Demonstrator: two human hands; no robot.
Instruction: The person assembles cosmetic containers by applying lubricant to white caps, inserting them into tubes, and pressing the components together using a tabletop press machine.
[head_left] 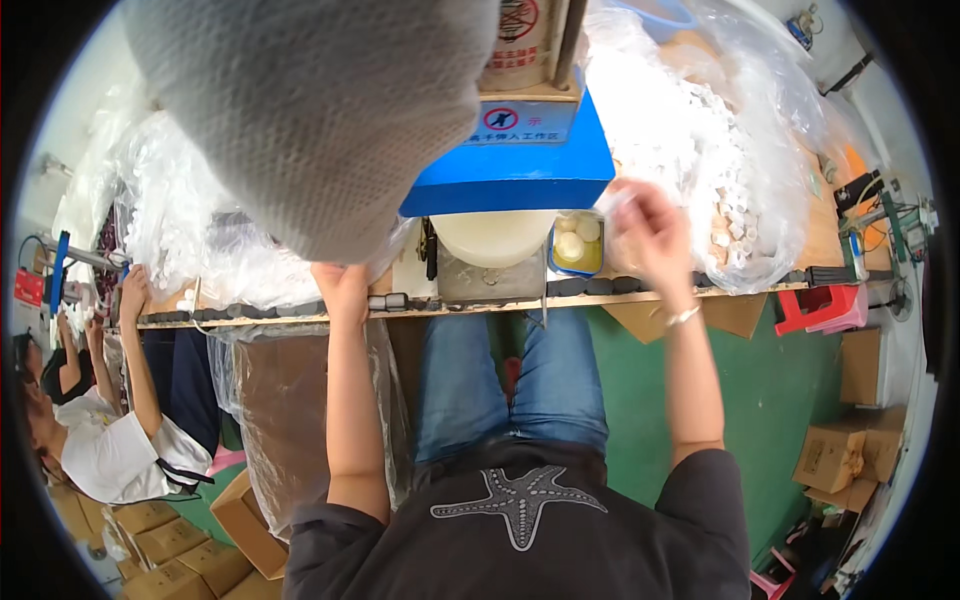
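Note:
My left hand (343, 288) is at the table's front edge, left of the blue machine (515, 170). A large pale knitted thing (320, 110) covers its fingers, so their state is hidden. My right hand (655, 235) is raised right of the machine, its fingers bent together and slightly blurred around something small and whitish that I cannot make out. Just beyond it lies a heap of small white plastic pieces (735, 190) on clear sheeting. Under the machine sits a cream-coloured rounded part (495, 238). Between it and my right hand stands a small blue-rimmed container (576, 268) with pale round pieces inside.
More white pieces (190, 210) lie in clear plastic on the left. A dark bumpy strip (600, 286) runs along the table edge. A large plastic-lined carton (290, 400) stands below left. Another person (130, 440) works at far left. Red stools (815, 308) and cartons (850, 455) stand right.

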